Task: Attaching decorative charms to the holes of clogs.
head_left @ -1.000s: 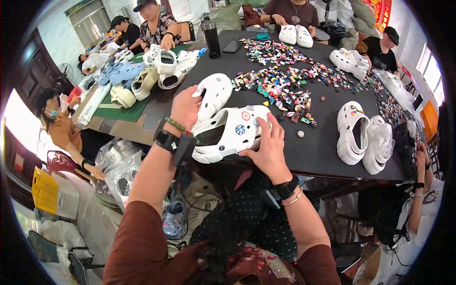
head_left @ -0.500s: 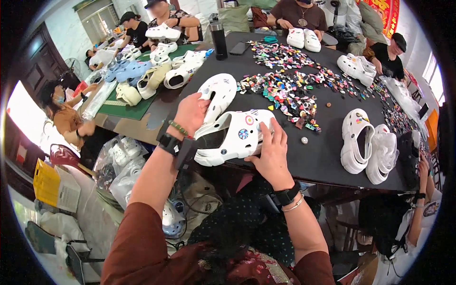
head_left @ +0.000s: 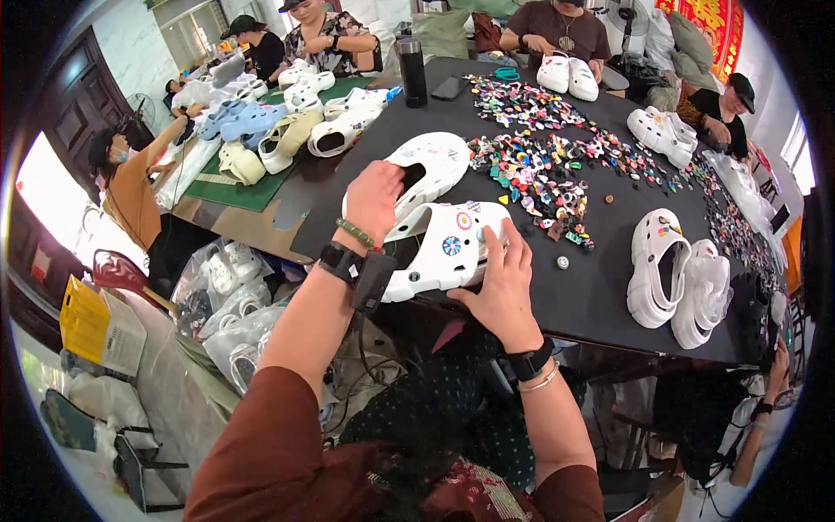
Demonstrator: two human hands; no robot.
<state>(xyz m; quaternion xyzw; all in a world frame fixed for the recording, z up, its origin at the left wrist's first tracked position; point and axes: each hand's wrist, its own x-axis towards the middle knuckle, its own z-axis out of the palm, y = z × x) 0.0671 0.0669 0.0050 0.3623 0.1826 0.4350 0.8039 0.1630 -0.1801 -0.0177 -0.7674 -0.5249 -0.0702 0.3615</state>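
Note:
Two white clogs lie at the near edge of the dark table in front of me. My left hand has its fingers curled into the opening of the farther clog, gripping its side. My right hand holds the toe of the nearer clog, thumb on the side and fingers across the top. A pink-and-white flower charm and a round blue charm sit on the nearer clog's upper. The heel of the nearer clog is partly hidden behind my left wrist.
A heap of colourful charms spreads beyond the clogs. On the right stands another white pair, one clog beside a plastic-wrapped one. A black bottle and phone are farther back. Several people work around the tables.
My left hand has moved right with the farther clog, which now lies turned more sideways. My right hand keeps its hold. A person at left has reached an arm toward the table.

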